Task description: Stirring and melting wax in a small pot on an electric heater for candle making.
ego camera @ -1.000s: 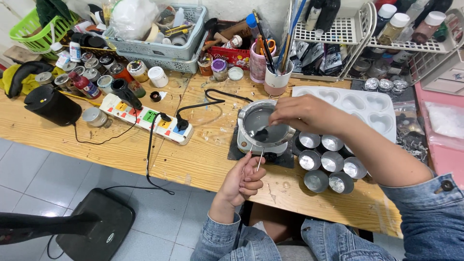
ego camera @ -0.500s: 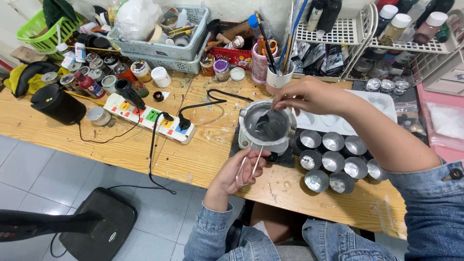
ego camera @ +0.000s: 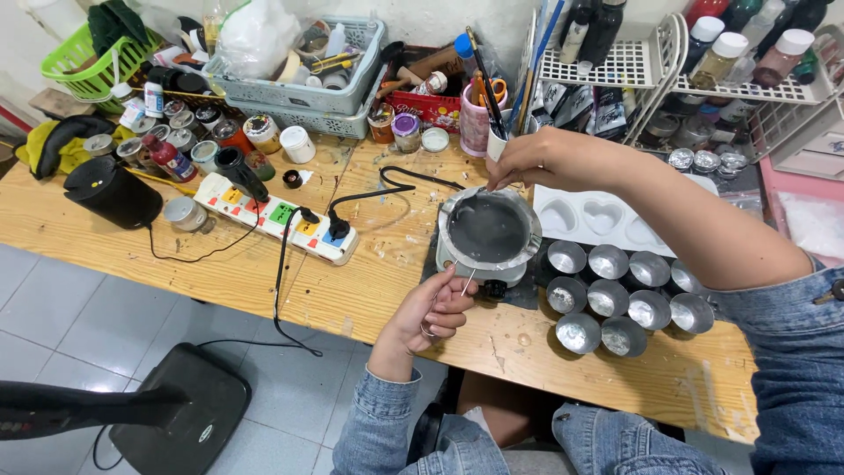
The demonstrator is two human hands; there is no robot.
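A small electric melting pot [ego camera: 489,232] holds grey liquid and stands on a dark mat near the front of the wooden table [ego camera: 369,290]. My right hand [ego camera: 538,158] hovers at the pot's far rim, fingers pinched on a stirring tool that is mostly hidden beneath them. Just in front of the pot, my left hand [ego camera: 433,312] grips a couple of thin white wicks [ego camera: 467,282] that point up toward the pot. Several round metal tins [ego camera: 607,301] sit in rows to the right of the pot.
A white heart-shaped mould tray [ego camera: 607,220] lies behind the tins. A multi-socket power strip [ego camera: 281,216] with plugged cables, a black cylinder [ego camera: 110,190] and many small jars fill the left. Baskets, brush cups and wire racks line the back. A fan base [ego camera: 176,413] stands on the floor.
My right hand has lifted the stirring tool out of the grey liquid and moved back to the pot's far rim. My left hand with the wicks stayed in front of the pot.
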